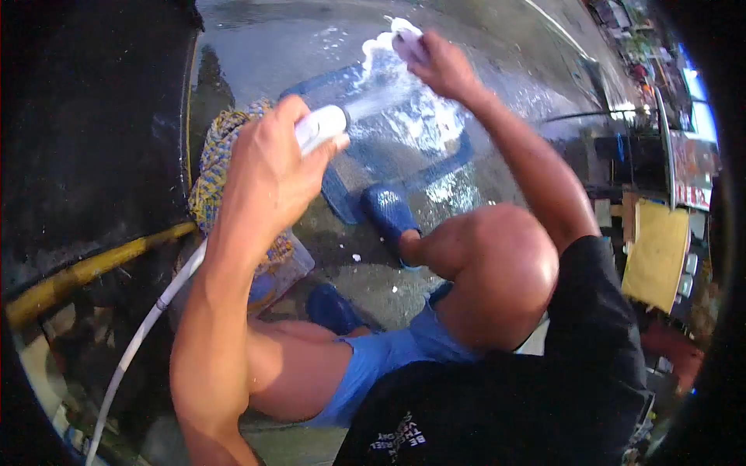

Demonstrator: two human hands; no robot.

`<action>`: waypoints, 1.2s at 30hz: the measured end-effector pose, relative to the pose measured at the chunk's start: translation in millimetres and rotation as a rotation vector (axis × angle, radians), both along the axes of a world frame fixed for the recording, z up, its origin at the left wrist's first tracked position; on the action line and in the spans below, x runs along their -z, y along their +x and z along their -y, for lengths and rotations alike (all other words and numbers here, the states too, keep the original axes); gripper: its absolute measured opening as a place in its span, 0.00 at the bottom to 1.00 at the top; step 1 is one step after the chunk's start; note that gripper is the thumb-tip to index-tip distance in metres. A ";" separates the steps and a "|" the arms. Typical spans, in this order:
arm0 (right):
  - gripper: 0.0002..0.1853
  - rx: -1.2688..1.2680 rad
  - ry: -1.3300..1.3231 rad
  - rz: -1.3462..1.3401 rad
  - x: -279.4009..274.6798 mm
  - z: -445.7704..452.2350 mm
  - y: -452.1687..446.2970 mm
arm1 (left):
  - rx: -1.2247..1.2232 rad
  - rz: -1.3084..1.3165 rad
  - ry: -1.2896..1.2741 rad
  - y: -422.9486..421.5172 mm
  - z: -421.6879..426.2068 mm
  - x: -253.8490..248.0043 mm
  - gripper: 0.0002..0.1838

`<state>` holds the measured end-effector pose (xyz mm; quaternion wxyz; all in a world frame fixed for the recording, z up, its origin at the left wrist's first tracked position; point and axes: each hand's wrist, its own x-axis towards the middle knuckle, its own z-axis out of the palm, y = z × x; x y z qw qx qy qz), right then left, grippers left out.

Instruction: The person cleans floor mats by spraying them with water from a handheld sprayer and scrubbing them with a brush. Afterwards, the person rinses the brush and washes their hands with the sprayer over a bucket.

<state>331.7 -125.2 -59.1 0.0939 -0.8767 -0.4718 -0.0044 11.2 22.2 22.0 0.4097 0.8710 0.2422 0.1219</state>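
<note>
My left hand [276,163] is wrapped round a white spray nozzle [322,128] on a pale hose [140,334]. Water sprays from it to the right, across a blue mat [338,190] lying on the wet ground. White foam [423,116] covers part of the mat. Above the mat's far right side, my right hand [447,66] grips a pale, foamy object [409,46] that I cannot make out.
Blue shoes [387,210] are on my feet beside the mat. A multicoloured knitted cloth [211,171] hangs over a clear plastic container [291,272] at the left, near a dark panel [93,124]. A yellow board [657,255] stands far right.
</note>
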 end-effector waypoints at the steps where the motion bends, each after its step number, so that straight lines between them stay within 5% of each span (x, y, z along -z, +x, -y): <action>1: 0.25 0.109 0.044 -0.103 32.2 1.9 -1.4 | -0.006 -0.013 -0.034 -1.2 -1.2 0.5 0.18; 4: 0.26 0.386 0.116 -0.355 118.1 -11.9 -17.0 | -0.033 -0.015 -0.040 -6.2 -3.4 5.6 0.17; 7: 0.24 0.179 0.329 -0.350 234.8 -18.0 -30.4 | -0.117 -0.018 -0.080 -2.1 -11.3 15.2 0.16; 10: 0.25 -0.009 0.491 -0.345 266.6 -38.4 -80.7 | -0.196 -0.098 -0.112 10.3 -18.3 22.8 0.15; 14: 0.19 -0.252 0.175 -0.516 276.1 -25.5 -66.8 | -0.137 -0.103 0.016 22.2 -25.7 45.0 0.16; 18: 0.17 0.181 0.185 -0.299 262.6 15.0 44.3 | -0.168 -0.150 0.003 31.8 -36.1 49.2 0.17; 19: 0.18 0.472 -0.060 -0.401 287.6 24.7 100.6 | -0.184 -0.165 0.014 33.1 -39.9 50.5 0.17; 20: 0.20 0.508 0.182 -0.157 267.6 47.7 105.2 | -0.199 -0.184 0.027 32.4 -43.0 51.8 0.18; 21: 0.23 0.407 0.112 0.111 279.0 55.6 127.9 | -0.203 -0.196 0.033 31.7 -46.9 53.8 0.18; 24: 0.20 0.548 0.178 -0.123 281.6 10.6 95.9 | -0.239 -0.217 0.041 34.7 -53.9 59.0 0.18; 28: 0.17 -0.234 0.342 -0.506 261.4 -68.0 -41.3 | -0.281 -0.254 0.053 47.0 -59.0 59.2 0.17; 31: 0.16 -0.617 0.357 -0.553 280.2 -90.7 -30.2 | -0.305 -0.241 0.006 47.8 -59.0 57.8 0.17; 34: 0.13 -0.276 0.145 -0.409 274.0 -118.9 30.4 | -0.274 -0.237 0.028 43.2 -58.6 57.7 0.17; 36: 0.13 -0.113 0.382 -0.166 271.8 -138.3 52.4 | -0.304 -0.248 -0.015 37.5 -55.4 58.1 0.18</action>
